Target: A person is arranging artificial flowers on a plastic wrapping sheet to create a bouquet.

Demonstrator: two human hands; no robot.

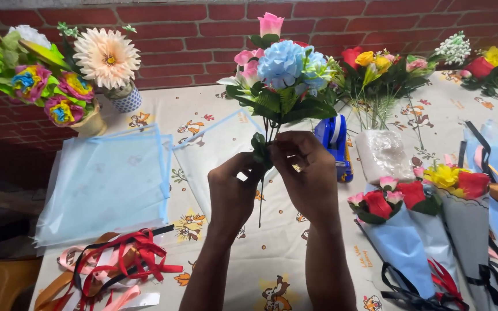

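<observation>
Fingers (248, 167) of the left hand (231, 193) pinch the thin stems of an artificial flower bunch (283, 78) at the centre of the frame, and the right hand (306, 175) curls over the same stems just beside it — both hands are clenched on the bunch, holding it upright above the bench (295, 270). One dark stem hangs down between the two wrists. The bunch shows a pale blue hydrangea head, pink buds and dark green leaves.

Nearest the camera, at the lower left, a tangle of red, black and pink ribbons (110, 268) lies on the cartoon-printed bench cover. At the lower right lie finished bouquets wrapped in blue paper (410, 242), with red, pink and yellow blooms and black ribbon ties.

Further up on the left, a stack of pale blue wrapping sheets (102, 184) lies flat, and one more sheet lies under the hands. Right of the hands, a blue tape dispenser (335, 144) lies beside a roll of clear film (383, 154).

Along the far edge — against the red brick wall (203, 34) — a pot of multicoloured paper flowers (47, 86) stands at the upper left next to a large peach gerbera in a small patterned vase (109, 60). More loose artificial flowers (381, 66) lie at the upper right.
</observation>
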